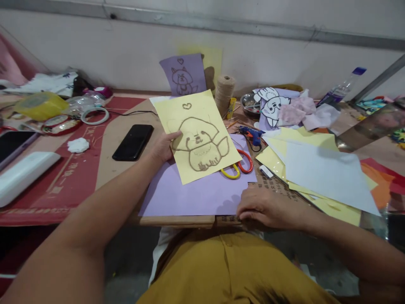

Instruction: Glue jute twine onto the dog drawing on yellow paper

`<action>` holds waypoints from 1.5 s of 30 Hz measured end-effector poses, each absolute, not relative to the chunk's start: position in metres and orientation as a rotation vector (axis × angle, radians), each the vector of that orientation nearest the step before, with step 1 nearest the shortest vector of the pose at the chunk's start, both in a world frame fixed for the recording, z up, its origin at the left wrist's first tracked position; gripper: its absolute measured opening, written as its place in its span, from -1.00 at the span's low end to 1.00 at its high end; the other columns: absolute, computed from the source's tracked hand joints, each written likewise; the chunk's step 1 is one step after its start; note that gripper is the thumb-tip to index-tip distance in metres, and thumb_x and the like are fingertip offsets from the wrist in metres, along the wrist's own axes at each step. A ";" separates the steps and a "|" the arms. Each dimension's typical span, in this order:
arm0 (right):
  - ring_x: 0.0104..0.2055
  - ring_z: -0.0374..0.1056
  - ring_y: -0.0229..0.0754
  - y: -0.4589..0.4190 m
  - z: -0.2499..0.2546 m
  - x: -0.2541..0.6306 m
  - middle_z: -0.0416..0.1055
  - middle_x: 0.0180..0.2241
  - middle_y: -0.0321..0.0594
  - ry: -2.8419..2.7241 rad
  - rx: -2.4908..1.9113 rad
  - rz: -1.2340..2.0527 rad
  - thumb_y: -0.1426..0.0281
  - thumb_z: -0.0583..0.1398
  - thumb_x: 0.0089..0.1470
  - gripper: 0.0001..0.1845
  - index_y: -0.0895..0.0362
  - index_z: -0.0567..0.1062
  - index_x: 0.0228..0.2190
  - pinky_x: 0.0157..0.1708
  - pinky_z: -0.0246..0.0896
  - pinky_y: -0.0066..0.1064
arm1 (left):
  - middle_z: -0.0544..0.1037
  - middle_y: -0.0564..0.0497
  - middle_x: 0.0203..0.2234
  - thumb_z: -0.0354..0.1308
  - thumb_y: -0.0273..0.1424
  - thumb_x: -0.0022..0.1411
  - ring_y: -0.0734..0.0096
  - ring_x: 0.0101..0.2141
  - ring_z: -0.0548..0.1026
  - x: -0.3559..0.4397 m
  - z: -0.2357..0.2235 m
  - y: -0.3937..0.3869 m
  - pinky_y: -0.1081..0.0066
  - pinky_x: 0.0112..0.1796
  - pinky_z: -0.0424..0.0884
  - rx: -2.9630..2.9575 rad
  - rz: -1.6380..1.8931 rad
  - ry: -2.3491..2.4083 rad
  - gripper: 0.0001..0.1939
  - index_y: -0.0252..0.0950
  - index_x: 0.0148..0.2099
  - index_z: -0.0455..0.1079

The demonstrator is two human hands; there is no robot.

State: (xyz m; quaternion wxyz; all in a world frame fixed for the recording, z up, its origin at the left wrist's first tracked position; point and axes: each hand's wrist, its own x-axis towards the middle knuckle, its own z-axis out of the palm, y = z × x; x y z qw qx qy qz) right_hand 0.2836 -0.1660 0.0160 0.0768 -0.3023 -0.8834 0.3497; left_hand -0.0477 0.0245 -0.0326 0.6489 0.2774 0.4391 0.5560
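Note:
My left hand [165, 145] grips the left edge of a yellow sheet of paper [177, 169], thumb on top. A brown outline of a fluffy-tailed animal with a heart above it is drawn on the sheet, which is tilted and raised over the desk. Beneath it lies a large purple sheet of paper [196, 198]. Red-and-yellow-handled scissors [245, 161] show partly from behind the yellow sheet. My right hand [257, 207] rests at the desk's front edge by the purple sheet's corner, fingers curled in, with nothing visible in them.
A purple drawing [185, 76] leans on the wall beside a twine spool [224, 90]. A black phone [133, 142] lies left. Rightward are a blue glue gun [251, 134], an eraser [265, 171], stacked papers [325, 173], a bowl [248, 107] and a bottle [343, 86].

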 end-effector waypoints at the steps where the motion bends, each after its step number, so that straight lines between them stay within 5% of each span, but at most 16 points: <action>1: -0.19 0.47 -0.11 -0.165 0.017 0.281 0.62 -0.31 -0.11 -2.659 -0.938 1.028 0.29 0.20 0.53 -0.65 0.16 0.70 -0.24 -0.07 0.32 -0.26 | 0.78 -0.13 -0.31 0.26 -0.66 0.23 0.14 -0.32 0.78 -0.047 -0.033 0.025 0.23 -0.13 0.79 0.637 1.274 1.000 -0.54 -0.51 0.18 0.58; 7: -0.19 0.44 -0.08 -0.164 0.015 0.272 0.53 -0.31 -0.07 -2.575 -0.999 0.706 0.17 0.18 0.54 -0.47 0.13 0.48 -0.48 -0.10 0.36 -0.23 | 0.77 -0.08 -0.32 0.25 -0.59 0.39 0.24 -0.32 0.77 -0.046 -0.028 0.020 0.30 -0.06 0.77 0.574 1.328 0.942 -0.67 -0.47 0.16 0.58; 10: 0.19 0.45 0.08 -0.157 0.014 0.271 0.54 0.08 0.09 -2.438 -1.020 0.513 0.28 0.24 0.49 -0.79 0.14 0.62 -0.07 0.21 0.41 -0.04 | 0.79 -0.11 -0.27 0.22 -0.49 0.49 0.22 -0.27 0.78 -0.047 -0.023 0.017 0.25 0.04 0.74 0.505 1.317 0.900 -0.67 -0.45 0.23 0.56; 13: 0.41 0.30 0.23 -0.132 0.016 0.265 0.40 0.32 0.14 -2.276 -1.130 0.318 0.28 0.33 0.39 -0.48 0.06 0.45 0.30 0.40 0.29 0.23 | 0.80 -0.14 -0.18 0.21 -0.45 0.52 0.17 -0.17 0.80 -0.050 -0.018 0.014 0.18 0.13 0.71 0.482 1.293 0.861 -0.58 -0.42 0.35 0.51; 17: 0.50 0.20 0.33 -0.072 0.013 0.248 0.31 0.41 0.12 -1.830 -1.327 0.323 0.19 0.39 0.26 -0.30 -0.03 0.33 0.33 0.40 0.25 0.39 | 0.81 -0.15 -0.15 0.22 -0.47 0.51 0.15 -0.11 0.80 -0.052 -0.013 0.010 0.17 0.18 0.68 0.468 1.284 0.836 -0.53 -0.42 0.39 0.48; 23: 0.14 0.61 0.18 -0.019 -0.010 0.222 0.62 0.12 0.02 -1.482 -1.203 0.866 0.17 0.33 0.24 -0.19 -0.01 0.13 0.37 0.24 0.50 0.29 | 0.80 -0.24 -0.12 0.17 -0.43 0.53 0.06 -0.05 0.80 -0.058 -0.010 0.001 0.06 0.26 0.63 0.477 1.230 0.842 -0.55 -0.52 0.35 0.49; 29: -0.01 0.64 0.08 -0.026 -0.024 0.219 0.66 0.04 -0.09 -1.375 -1.083 0.898 0.11 0.34 0.27 -0.27 -0.05 0.17 0.30 0.07 0.61 0.09 | 0.80 -0.26 -0.07 0.27 -0.08 0.40 -0.28 0.16 0.70 -0.075 -0.024 -0.005 -0.20 0.35 0.50 0.605 1.131 0.691 -0.48 -0.39 0.16 0.65; 32: 0.05 0.62 0.07 -0.027 -0.030 0.222 0.64 0.05 -0.08 -1.371 -1.057 0.907 0.10 0.35 0.28 -0.28 -0.05 0.18 0.30 0.09 0.59 0.03 | 0.81 -0.25 -0.13 0.37 -0.28 0.22 -0.30 0.10 0.73 -0.077 -0.029 -0.008 -0.23 0.39 0.45 0.655 0.972 0.728 -0.60 -0.41 0.03 0.69; 38: 0.29 0.40 0.16 -0.028 -0.034 0.232 0.48 0.24 0.03 -1.611 -1.266 0.263 0.15 0.34 0.32 -0.42 0.00 0.39 0.27 0.35 0.30 0.18 | 0.80 -0.30 -0.15 0.31 -0.58 0.12 -0.19 0.04 0.77 -0.068 -0.029 -0.013 -0.10 0.34 0.55 0.648 0.894 0.874 -0.67 -0.47 -0.05 0.71; 45: 0.17 0.35 0.10 -0.040 -0.016 0.231 0.53 0.09 -0.11 -1.864 -1.157 -0.218 0.27 0.29 0.46 -0.77 -0.11 0.68 0.07 0.27 0.22 0.10 | 0.80 -0.30 -0.21 0.33 -0.64 0.04 0.00 -0.24 0.80 -0.064 -0.024 -0.017 0.14 -0.07 0.78 0.595 0.881 0.931 -0.72 -0.49 -0.15 0.69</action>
